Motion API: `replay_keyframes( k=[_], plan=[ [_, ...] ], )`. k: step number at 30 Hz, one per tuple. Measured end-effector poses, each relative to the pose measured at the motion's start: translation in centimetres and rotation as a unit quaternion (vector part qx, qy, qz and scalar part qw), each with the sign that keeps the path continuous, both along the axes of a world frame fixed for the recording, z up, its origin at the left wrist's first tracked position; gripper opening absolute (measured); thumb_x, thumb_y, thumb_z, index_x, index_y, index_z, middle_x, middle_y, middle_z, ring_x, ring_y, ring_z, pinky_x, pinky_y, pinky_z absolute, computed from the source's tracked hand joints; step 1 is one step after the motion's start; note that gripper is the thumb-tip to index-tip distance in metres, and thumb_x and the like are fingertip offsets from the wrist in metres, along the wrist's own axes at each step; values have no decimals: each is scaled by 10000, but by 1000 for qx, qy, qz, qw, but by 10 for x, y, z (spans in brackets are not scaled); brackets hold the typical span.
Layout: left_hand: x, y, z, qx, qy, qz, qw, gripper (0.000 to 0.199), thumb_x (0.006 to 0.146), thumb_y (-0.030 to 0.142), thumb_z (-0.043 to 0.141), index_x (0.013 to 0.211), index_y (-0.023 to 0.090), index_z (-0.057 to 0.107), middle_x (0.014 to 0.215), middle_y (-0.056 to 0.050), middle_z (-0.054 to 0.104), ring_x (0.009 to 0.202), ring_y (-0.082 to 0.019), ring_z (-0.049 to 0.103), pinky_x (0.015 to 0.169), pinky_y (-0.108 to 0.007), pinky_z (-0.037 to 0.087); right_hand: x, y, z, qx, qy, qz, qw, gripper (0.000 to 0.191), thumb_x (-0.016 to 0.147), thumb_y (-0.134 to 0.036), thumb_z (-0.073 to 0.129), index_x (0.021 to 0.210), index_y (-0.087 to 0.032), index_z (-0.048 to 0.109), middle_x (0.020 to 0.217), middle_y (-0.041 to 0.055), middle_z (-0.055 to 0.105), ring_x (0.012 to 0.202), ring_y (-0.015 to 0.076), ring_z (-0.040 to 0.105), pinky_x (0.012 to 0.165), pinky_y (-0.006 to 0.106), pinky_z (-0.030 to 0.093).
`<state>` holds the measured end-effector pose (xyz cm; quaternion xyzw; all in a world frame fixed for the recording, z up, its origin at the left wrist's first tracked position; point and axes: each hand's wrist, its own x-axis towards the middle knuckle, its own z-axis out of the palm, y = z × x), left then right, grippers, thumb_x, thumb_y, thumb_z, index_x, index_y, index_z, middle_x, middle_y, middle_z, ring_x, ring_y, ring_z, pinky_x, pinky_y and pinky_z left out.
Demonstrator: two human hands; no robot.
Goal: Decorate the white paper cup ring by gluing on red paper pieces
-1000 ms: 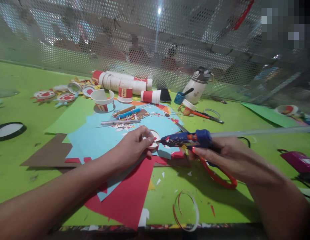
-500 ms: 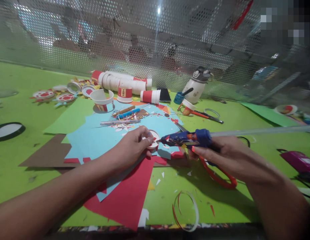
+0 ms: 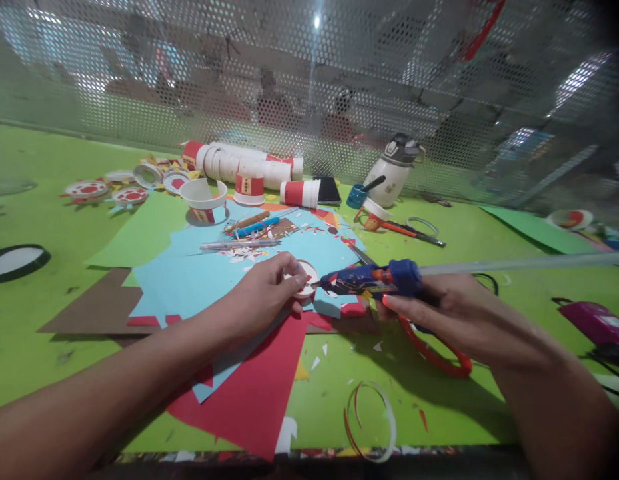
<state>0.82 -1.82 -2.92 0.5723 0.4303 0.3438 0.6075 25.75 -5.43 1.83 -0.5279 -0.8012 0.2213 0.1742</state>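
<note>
My left hand (image 3: 274, 283) is closed, its fingers pinching a small round white paper cup base (image 3: 309, 272) with red pieces on it. In my right hand (image 3: 449, 313) is a blue hot glue gun (image 3: 364, 278), a long clear glue stick (image 3: 514, 263) reaching out of its back. The gun's nozzle is at the right side of the cup base; whether it touches cannot be made out. Below the gun lie scissors with orange-red handles (image 3: 439, 357), partly hidden by my right hand. Light blue paper (image 3: 174, 287) and red paper (image 3: 254, 380) lie under my left hand.
Paper cups (image 3: 259, 167) lie stacked along the back, beside a phone (image 3: 328, 190) and a white bottle (image 3: 392, 177). Decorated discs (image 3: 86, 191) sit at back left. Pens (image 3: 239, 245) and scraps cover the blue paper. A roll of tape (image 3: 19, 261) is left; a magenta device (image 3: 596, 323) right.
Almost nothing differs. Both hands keep their places, with the glue gun's nozzle still at the cup base.
</note>
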Motion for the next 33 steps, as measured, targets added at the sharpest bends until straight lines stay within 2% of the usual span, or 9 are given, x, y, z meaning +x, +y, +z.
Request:
replay_keyframes(
  k=[18, 24, 27, 29, 31, 33],
  plan=[
    [0, 0, 2, 5, -4, -2, 1000, 204, 846, 312, 581, 746, 198, 444, 718, 11, 525, 605, -123, 511, 617, -285, 427, 8, 2, -2, 21, 18, -15, 1000, 368, 881, -519, 570, 792, -187, 702, 711, 26, 685, 623, 176, 613, 518, 258, 478],
    [-2, 0, 4, 8, -7, -4, 1000, 233, 855, 327, 580, 734, 197, 429, 709, 13, 528, 610, -124, 510, 632, -291, 421, 13, 2, 8, 26, 75, -52, 995, 378, 855, -527, 598, 961, -194, 742, 900, 65, 751, 774, 236, 681, 634, 311, 548],
    [-1, 0, 5, 12, -7, 1, 1000, 217, 861, 306, 570, 739, 195, 429, 722, 7, 547, 607, -122, 520, 649, -295, 427, 14, 10, 7, 91, 35, -90, 991, 293, 831, -455, 641, 974, -220, 740, 911, 55, 751, 791, 242, 682, 672, 338, 546],
    [-1, -1, 5, 14, -8, 7, 1000, 211, 864, 300, 565, 742, 194, 430, 720, 7, 554, 599, -119, 523, 650, -294, 425, 15, 20, 0, 137, -3, -95, 986, 300, 792, -374, 685, 1046, -218, 720, 992, 62, 740, 861, 251, 675, 757, 365, 537],
    [-1, -1, 5, 13, -16, 11, 1000, 210, 864, 304, 567, 748, 193, 432, 720, 9, 551, 602, -117, 520, 644, -291, 426, 17, 33, -10, 170, -54, -76, 981, 309, 780, -278, 666, 1074, -190, 707, 1068, 87, 718, 933, 260, 655, 836, 399, 512],
    [-2, -1, 6, 11, -25, 11, 1000, 203, 861, 306, 573, 759, 190, 441, 726, 9, 549, 611, -118, 519, 640, -291, 428, 22, 43, -22, 171, -107, -55, 978, 329, 771, -185, 626, 1092, -175, 696, 1044, 99, 711, 910, 250, 646, 838, 405, 505]
  ],
)
